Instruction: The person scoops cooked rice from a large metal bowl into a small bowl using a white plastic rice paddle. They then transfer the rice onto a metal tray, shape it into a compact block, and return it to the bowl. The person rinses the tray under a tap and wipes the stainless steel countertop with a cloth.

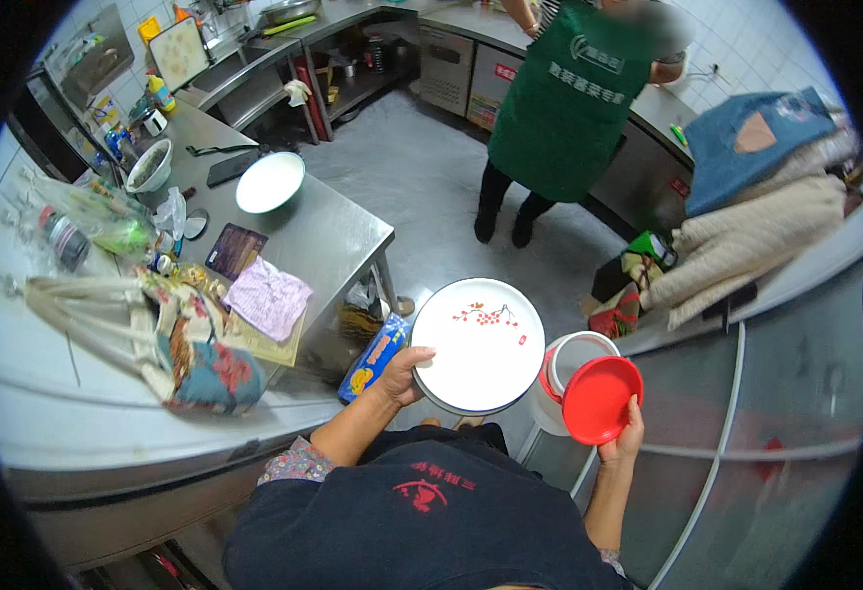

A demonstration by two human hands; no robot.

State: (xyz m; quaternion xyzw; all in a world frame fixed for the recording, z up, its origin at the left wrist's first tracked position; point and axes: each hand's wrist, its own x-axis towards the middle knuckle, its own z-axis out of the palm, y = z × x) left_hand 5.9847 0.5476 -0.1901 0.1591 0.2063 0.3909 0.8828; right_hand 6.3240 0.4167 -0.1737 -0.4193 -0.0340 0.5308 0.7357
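Observation:
A round white plate [478,369] with a red blossom print and a dark rim is held level by my left hand [404,376], the thumb over its edge. Below it shows the edge of another round dish or plate. My right hand [625,435] grips a round red plastic lid [602,400] at its lower right edge, tilted. Behind the lid stands a white plastic bucket [586,346] with a red handle; the lid covers part of its opening.
A steel table [328,228] on the left bears a white bowl [271,183], a purple cloth [268,299] and a cutting board. A person in a green apron [564,110] stands ahead by the far counter. A blue box [376,358] is beside the table; coats hang at right.

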